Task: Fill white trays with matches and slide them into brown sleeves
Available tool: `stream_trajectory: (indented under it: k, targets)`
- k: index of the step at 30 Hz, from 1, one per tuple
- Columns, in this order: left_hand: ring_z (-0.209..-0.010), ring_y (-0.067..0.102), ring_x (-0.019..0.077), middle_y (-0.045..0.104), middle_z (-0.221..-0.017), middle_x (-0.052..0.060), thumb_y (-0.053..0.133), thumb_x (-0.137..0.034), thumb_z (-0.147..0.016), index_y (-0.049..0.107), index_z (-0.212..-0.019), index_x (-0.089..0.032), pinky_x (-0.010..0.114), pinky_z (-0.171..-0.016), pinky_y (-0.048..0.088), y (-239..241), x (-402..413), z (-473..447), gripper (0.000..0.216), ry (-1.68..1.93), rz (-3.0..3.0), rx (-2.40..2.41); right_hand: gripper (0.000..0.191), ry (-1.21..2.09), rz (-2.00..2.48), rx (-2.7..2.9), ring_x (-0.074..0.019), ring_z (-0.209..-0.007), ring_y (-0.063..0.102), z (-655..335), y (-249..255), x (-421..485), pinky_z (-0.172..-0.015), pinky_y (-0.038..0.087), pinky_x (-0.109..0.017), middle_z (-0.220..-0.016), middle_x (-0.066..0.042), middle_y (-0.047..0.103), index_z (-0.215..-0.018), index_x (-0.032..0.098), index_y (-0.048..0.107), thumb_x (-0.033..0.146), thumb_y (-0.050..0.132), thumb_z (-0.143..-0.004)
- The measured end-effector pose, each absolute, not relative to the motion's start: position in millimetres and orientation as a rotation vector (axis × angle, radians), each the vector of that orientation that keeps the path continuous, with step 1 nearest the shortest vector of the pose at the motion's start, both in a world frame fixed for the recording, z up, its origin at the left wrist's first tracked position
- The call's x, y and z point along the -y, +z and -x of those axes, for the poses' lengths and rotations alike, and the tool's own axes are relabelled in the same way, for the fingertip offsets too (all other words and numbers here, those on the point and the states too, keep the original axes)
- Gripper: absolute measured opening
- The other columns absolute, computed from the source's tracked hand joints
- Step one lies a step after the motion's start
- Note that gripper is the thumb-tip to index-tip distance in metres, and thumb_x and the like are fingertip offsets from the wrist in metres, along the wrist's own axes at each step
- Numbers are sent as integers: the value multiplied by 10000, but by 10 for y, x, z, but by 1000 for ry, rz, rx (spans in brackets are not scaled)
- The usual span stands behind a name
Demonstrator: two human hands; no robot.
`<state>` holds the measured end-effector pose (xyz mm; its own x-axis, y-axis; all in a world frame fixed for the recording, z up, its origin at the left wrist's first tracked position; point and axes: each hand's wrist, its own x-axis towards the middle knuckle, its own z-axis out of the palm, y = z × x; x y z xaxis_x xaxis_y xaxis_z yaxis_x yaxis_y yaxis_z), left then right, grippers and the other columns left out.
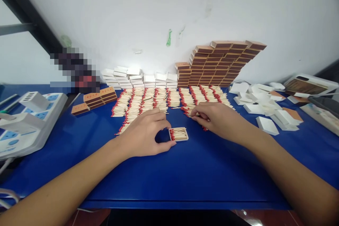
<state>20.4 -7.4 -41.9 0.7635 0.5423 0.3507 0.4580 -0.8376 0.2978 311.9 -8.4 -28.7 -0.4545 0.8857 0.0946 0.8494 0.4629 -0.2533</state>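
Observation:
A small white matchbox tray (186,138) lies on the blue table, partly filled with red-tipped matches (179,134). My left hand (148,132) grips its left end, thumb at the near corner and forefinger at the far one. Just right of the tray, my right hand (215,118) has thumb and forefinger pinched together at the red heads of loose matches (186,110); how many it holds is hidden. Rows of loose matches (135,100) stretch behind both hands, with the left hand covering part of the nearest ones.
Brown matchboxes (212,67) are stacked against the wall, beside stacked white trays (149,78). A few boxes (94,100) stand at left, near a power strip (47,123). White trays (261,99) lie heaped at right. The blue table's (185,176) front edge is close.

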Motion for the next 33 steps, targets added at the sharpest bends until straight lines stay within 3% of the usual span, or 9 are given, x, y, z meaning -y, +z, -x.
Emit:
stream_trajectory:
  k: [15, 26, 33]
  targets:
    - [-898, 638, 249, 687, -896, 55, 785, -456, -959, 774, -1030, -186, 397, -789, 504, -421, 70, -203, 279, 619, -2772, -798, 234, 326, 1538, 2501, -221, -820, 656, -3077, -282, 89, -709, 433, -328, -932, -85, 737, -915, 210, 666, 328, 543, -1076]
    - [-911, 644, 254, 701, -925, 61, 788, -450, -961, 770, -1040, -186, 404, -825, 516, -434, 59, -196, 276, 635, -2788, -798, 185, 323, 1477, 2496, -218, -813, 650, -3078, -284, 140, -708, 439, -327, -934, -70, 714, -1085, 214, 699, 348, 573, -1061]
    - [-918, 639, 249, 696, -919, 55, 783, -454, -966, 774, -1045, -176, 400, -820, 507, -438, 63, -195, 289, 626, -2781, -805, 213, 400, 1598, 2550, -232, -868, 665, -3128, -266, 100, -717, 434, -337, -968, -81, 737, -923, 220, 639, 303, 520, -1078]
